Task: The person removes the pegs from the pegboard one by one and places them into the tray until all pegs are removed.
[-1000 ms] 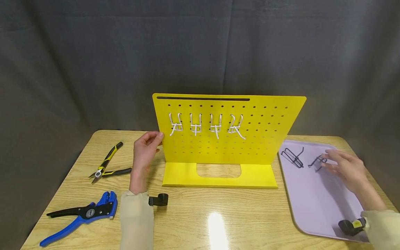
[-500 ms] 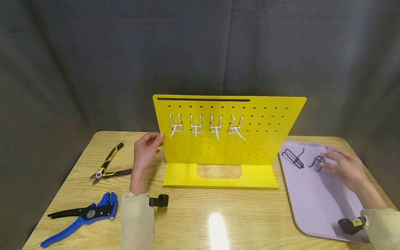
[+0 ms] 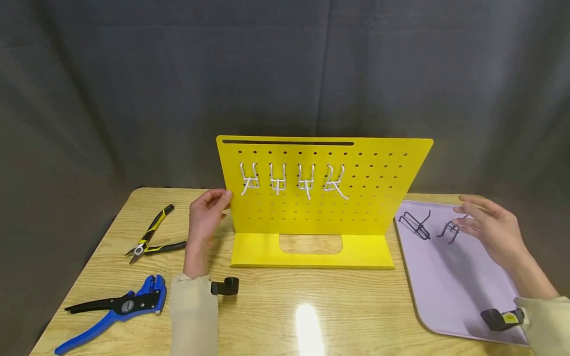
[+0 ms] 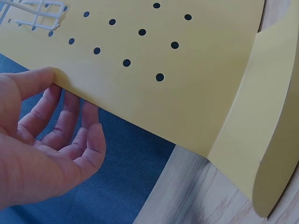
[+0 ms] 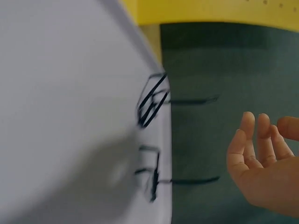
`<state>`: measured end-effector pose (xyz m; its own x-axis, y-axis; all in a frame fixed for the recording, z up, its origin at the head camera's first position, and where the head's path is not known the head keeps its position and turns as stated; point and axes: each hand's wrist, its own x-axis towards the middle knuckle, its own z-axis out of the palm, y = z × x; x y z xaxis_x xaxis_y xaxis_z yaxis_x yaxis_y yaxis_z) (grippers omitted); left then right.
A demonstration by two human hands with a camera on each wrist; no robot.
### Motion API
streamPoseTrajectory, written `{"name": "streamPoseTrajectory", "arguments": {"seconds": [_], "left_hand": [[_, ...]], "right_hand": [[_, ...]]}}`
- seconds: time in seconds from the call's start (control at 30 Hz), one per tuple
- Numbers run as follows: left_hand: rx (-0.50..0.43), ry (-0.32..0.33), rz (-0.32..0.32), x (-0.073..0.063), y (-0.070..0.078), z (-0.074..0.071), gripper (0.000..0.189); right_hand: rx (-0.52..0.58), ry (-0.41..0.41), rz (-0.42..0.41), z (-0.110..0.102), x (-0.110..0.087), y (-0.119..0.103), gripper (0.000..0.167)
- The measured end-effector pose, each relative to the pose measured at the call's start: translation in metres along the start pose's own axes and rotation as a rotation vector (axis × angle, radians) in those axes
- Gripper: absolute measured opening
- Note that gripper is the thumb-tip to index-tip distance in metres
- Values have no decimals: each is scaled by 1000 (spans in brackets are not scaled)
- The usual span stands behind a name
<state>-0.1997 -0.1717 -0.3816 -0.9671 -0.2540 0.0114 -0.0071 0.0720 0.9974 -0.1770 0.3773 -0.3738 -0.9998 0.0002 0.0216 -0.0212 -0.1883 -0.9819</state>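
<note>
At the left edge of the yellow pegboard (image 3: 365, 247) my left hand (image 3: 207, 215) pinches the sheet. Its thumb (image 4: 39, 79) lies on the front and the other fingers curl behind. Several white wire hooks hang in a row on the board, the rightmost white hook (image 3: 334, 184) with its prong slanted. Over the lilac tray (image 3: 445, 301) hovers my right hand (image 3: 494, 235), fingers loosely bent, holding nothing. Just left of its fingertips a black wire hook (image 3: 451, 229) stands on the tray, apart from the hand in the right wrist view. Another black hook (image 3: 418, 230) is farther left.
Diagonal cutters (image 3: 149, 237) with black and yellow handles lie left of the left forearm. A blue and black wire stripper (image 3: 129, 304) sits nearer the front left. Behind the wooden table (image 3: 262, 306) hangs a dark curtain (image 3: 285, 69).
My right hand has drawn up off the nearer black hook, its fingers loosening. That hook has turned, its prong now pointing up and right. The left hand keeps its grip on the board.
</note>
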Motion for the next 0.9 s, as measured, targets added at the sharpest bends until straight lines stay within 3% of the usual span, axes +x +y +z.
{"name": "streamPoseTrajectory", "arguments": {"seconds": [0.17,0.3,0.43,0.6,0.9], "left_hand": [[4,2,-16,-1,-1,-1,33],[2,-2,-8,-1,0,-2,33],[2,-4,-1,-1,1,-1,33],[2,1,2,0,2,-2,32],[-2,7,4,-1,2,0,31]], "right_hand": [[10,-44,-66,29,-3,1,20],[-3,-34,-101,55,-9,11,19],[-78,-42,-134,86,-17,18,19],[-152,-128,-222,123,-19,16,21],[-220,-156,-286,162,-17,9,24]]}}
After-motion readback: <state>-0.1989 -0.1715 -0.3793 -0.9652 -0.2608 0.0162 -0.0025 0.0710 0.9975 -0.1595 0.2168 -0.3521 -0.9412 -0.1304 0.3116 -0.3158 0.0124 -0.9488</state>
